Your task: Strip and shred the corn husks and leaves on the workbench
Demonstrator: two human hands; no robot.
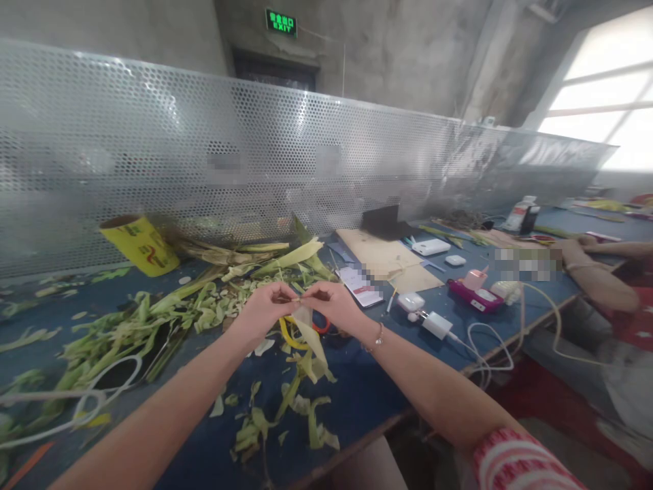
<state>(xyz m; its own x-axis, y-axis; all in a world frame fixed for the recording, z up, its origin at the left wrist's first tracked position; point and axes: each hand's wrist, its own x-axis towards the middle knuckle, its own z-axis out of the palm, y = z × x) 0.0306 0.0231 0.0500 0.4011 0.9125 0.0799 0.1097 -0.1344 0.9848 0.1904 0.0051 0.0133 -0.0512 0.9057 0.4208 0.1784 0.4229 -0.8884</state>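
My left hand and my right hand meet above the blue table, fingertips pinched together on a pale leaf strip that hangs down between them. Both hands are closed on its top end. A bracelet sits on my right wrist. Under the hands lie scissors with yellow and red handles, partly hidden. Green leaf scraps lie on the table just below.
A heap of green leaves and stalks covers the left, with a tipped yellow tube and white cord. Cardboard, chargers, cables and small devices lie right. Another person's arm rests far right. A perforated metal screen backs the table.
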